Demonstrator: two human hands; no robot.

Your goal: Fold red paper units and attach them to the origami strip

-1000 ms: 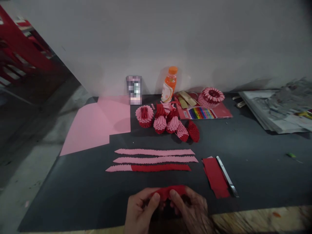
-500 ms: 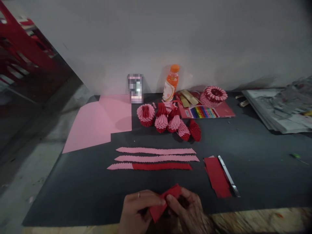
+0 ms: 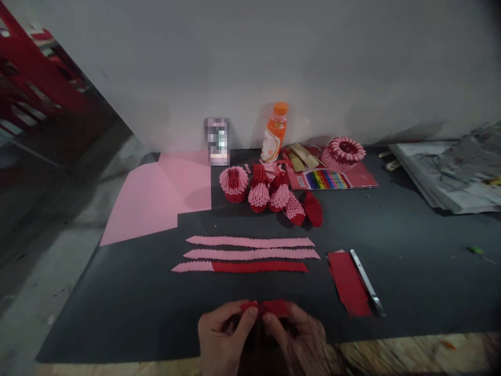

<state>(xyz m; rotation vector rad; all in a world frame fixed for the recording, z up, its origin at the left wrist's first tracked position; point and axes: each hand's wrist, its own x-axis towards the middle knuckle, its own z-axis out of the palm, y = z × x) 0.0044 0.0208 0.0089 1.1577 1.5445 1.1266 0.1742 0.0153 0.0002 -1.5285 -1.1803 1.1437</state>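
Paper, small and deep red (image 3: 276, 307), was pinched by the left hand (image 3: 219, 328) and right hand (image 3: 299, 330) near the flat black worktop's (image 3: 129, 313) front edge; creasing seemed in hand, calling next for even pressure.

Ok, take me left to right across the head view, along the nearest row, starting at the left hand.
Left hand → held red paper → right hand → red paper slips → slim metal tool.
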